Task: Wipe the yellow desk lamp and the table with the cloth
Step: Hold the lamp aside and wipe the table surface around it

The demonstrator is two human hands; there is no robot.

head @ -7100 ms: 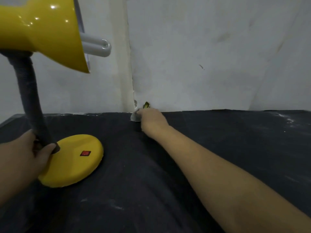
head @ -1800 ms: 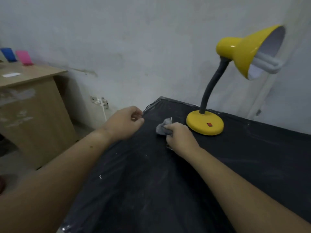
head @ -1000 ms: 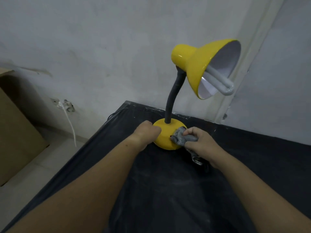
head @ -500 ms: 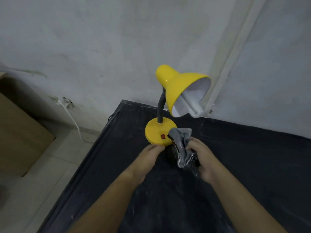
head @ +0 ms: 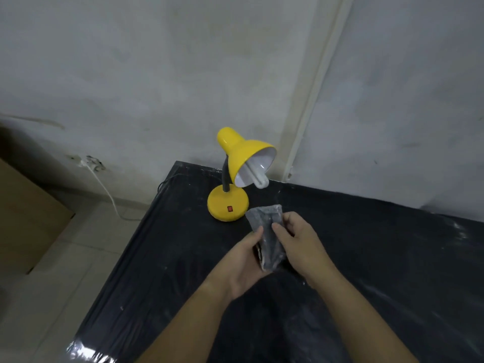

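The yellow desk lamp [head: 227, 206] stands at the back left corner of the black, dust-streaked table [head: 379, 258], its shade tilted right and a white bulb showing. A grey cloth [head: 265, 224] is held upright between both hands in front of the lamp base. My left hand [head: 242, 263] cups the cloth from the left and below, thumb on it. My right hand [head: 298, 244] grips it from the right, fingers curled round its edge.
A grey wall rises right behind the table, with a pale corner strip [head: 309, 100]. To the left are tiled floor, a wall socket with a white cable [head: 104, 184], and a brown wooden cabinet [head: 23, 218]. The table's left edge [head: 125, 252] runs diagonally.
Both hands pulled back from the lamp base. My left hand let go of the base and now holds the cloth together with my right. The view shifted back from the lamp.
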